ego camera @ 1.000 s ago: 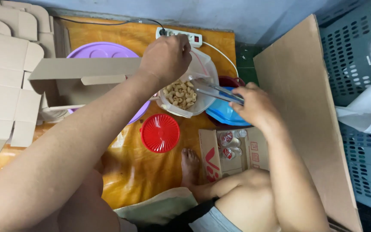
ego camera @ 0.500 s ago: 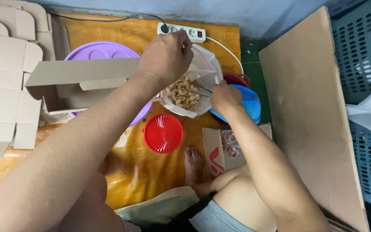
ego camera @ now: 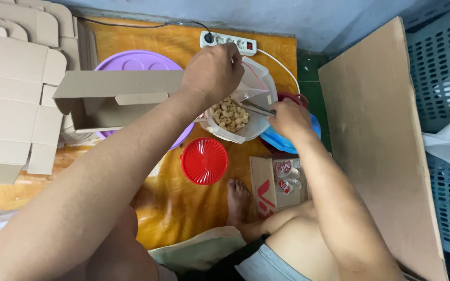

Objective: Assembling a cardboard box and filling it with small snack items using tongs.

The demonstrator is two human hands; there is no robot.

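- The left hand (ego camera: 213, 70) curls closed over the rim of a clear plastic tub (ego camera: 246, 112), which sits on the glossy orange floor mat (ego camera: 183, 203).
- The right hand (ego camera: 290, 117) pinches thin metal tongs (ego camera: 256, 107), whose tips reach into the tub.
- Pale, curved cashews (ego camera: 228, 115) lie heaped inside.
- A round, ribbed red lid (ego camera: 204, 161) rests just beside the tub.

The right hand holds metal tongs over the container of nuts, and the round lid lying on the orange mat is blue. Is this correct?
Not quite. The head view shows the round lid on the orange mat is red, not blue. The right hand does hold metal tongs over the container of nuts.
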